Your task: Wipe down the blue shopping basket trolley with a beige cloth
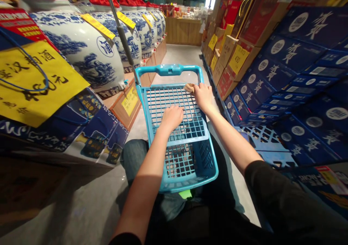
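A light-blue plastic shopping basket [187,140] with grid walls is tilted in front of my legs, its opening partly towards me. At its upper right corner my right hand [202,96] pinches a small crumpled brown cloth [189,88] against the rim. My left hand [172,119] rests on the middle of the grid wall, fingers curled onto the mesh; the fingertips are partly hidden. A blue bar handle [170,70] spans the far end. Along the left side a grey metal rod [123,38] rises from the basket.
Large blue-and-white jars [89,53] with red cloth tops line the left side. Stacked blue cartons [288,67] stand on the right, with a blue plastic pallet [272,140] below. Yellow price signs [35,82] hang nearby. An aisle leads to a wooden counter [182,31].
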`<action>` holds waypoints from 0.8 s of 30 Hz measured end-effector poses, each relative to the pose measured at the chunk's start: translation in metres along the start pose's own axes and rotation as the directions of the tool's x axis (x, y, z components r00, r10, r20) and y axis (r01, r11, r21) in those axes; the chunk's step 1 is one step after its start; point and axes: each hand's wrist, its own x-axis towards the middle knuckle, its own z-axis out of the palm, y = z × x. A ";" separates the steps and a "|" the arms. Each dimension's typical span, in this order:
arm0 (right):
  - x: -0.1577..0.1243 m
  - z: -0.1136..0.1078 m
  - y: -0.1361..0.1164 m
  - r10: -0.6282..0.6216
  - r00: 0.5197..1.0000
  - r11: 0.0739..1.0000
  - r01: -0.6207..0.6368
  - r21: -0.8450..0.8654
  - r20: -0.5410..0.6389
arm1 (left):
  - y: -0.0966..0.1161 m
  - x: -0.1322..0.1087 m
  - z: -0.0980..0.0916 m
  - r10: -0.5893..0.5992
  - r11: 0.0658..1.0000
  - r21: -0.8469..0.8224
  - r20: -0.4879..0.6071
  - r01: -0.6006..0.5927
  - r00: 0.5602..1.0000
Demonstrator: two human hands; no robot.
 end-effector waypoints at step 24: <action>-0.178 -0.033 0.000 -0.403 0.915 0.901 0.392 0.184 0.022 | 0.001 0.001 0.000 0.005 1.000 -0.009 -0.017 -0.005 1.000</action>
